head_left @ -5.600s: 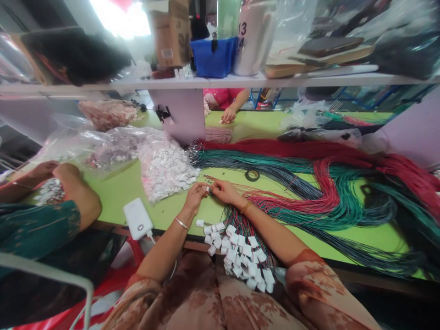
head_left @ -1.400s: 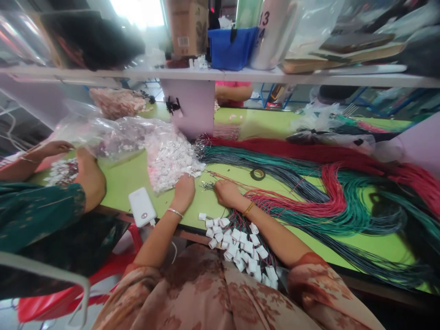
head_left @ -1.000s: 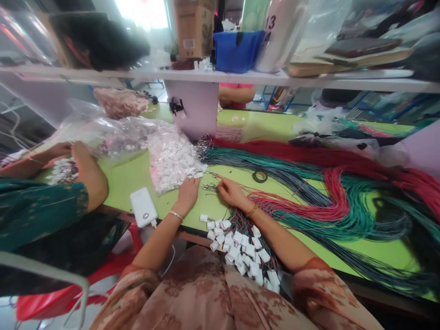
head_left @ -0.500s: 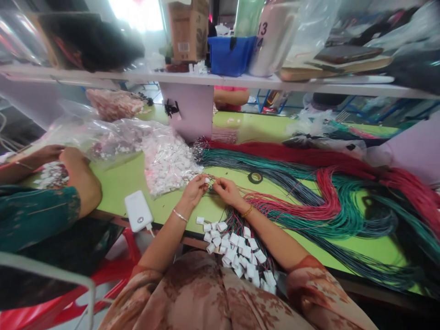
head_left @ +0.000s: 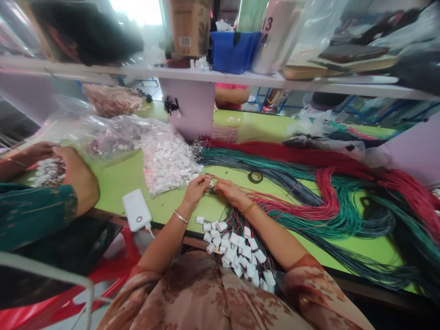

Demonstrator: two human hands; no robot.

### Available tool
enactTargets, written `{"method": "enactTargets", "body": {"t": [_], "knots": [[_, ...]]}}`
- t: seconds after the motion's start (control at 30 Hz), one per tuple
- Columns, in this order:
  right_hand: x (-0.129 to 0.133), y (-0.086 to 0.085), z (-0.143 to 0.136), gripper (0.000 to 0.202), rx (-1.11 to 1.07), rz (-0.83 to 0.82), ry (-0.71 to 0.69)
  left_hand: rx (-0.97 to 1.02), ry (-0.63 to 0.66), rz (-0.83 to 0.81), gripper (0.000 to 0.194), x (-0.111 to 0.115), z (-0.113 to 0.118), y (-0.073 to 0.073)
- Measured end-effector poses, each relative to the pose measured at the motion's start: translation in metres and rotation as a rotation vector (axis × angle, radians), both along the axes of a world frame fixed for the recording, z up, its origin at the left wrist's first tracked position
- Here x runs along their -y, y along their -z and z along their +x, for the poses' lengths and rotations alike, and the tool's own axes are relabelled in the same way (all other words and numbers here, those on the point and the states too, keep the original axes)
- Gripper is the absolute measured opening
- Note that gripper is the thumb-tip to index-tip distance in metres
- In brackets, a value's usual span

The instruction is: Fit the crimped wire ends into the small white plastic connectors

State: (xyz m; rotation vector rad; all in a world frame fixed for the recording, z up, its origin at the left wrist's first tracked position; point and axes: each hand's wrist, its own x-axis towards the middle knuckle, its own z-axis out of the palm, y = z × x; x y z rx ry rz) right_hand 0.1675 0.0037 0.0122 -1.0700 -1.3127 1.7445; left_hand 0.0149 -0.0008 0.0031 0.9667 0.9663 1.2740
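Observation:
My left hand (head_left: pixel 196 190) and my right hand (head_left: pixel 231 192) meet over the green tabletop, fingertips pinched almost together. A small white plastic connector is in my left fingertips, mostly covered by them. My right thumb and fingers are closed on thin wire ends beside it. Just below my hands, a bunch of finished-looking white connectors (head_left: pixel 234 239) on wires hangs over the table's front edge. Red wires (head_left: pixel 275 201) run off rightward from my right hand. Behind my left hand lies a clear bag of white connectors (head_left: pixel 168 160).
Long bundles of green wires (head_left: pixel 350 215) and dark red wires (head_left: pixel 292 153) cover the right side. A roll of black tape (head_left: pixel 255 177) and a white power bank (head_left: pixel 136 210) lie on the table. A co-worker's arm (head_left: pixel 84 183) is at left. A shelf (head_left: pixel 144 73) crosses above.
My fingertips have drawn closer together, and my right hand has turned slightly so its fingers reach further toward the left hand. The white connector is more hidden now.

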Motion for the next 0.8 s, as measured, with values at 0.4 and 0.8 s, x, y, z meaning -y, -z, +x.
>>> {"method": "enactTargets", "body": {"t": [0.4,0.8], "knots": [[-0.005,-0.011,0.008,0.029,-0.042,-0.136,-0.104,0.148,0.133,-0.075,0.031,-0.001,-0.003,0.002],[-0.004,0.005,-0.001,0.033,0.241,0.371,0.141,-0.122,-0.092,0.022,0.024,0.001,0.004,0.002]]}}
